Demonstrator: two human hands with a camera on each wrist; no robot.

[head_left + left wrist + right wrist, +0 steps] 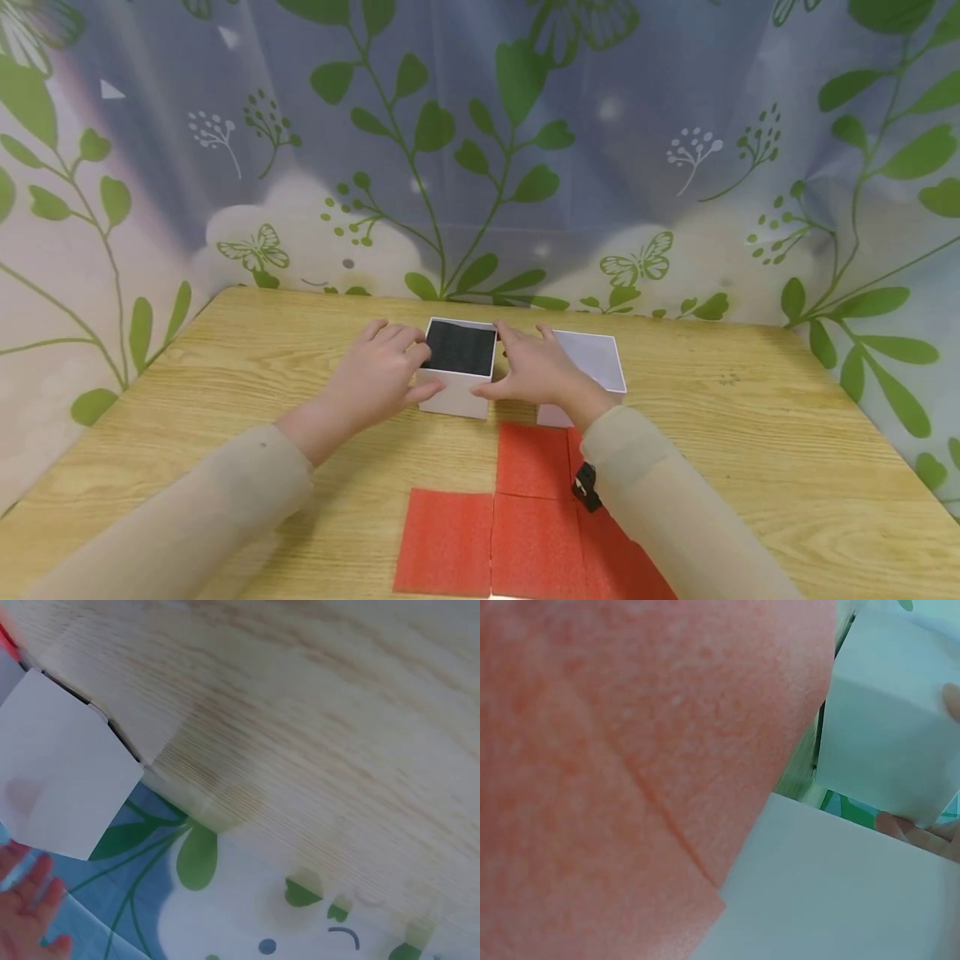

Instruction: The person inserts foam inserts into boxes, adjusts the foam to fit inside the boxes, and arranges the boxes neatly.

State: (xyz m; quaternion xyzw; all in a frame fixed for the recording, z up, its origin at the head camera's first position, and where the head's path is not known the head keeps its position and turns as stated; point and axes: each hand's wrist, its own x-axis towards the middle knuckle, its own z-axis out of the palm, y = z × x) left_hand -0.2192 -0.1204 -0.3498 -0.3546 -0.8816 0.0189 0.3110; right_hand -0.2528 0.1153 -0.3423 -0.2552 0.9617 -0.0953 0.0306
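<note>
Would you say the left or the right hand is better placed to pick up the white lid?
Probably the right hand: it lies directly beside the white square lid, while the left hand is across the black-lined white box.

Matt white card box [456,392]; rough red foam squares [444,542]; wood-grain table [750,433].

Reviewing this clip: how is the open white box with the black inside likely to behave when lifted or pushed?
The white box looks like thin card, so probably light and fairly stiff. Flat base on the wooden table: it should slide rather than roll or tip. Left hand and right hand flank its smooth walls; squeezing might dent them.
</note>
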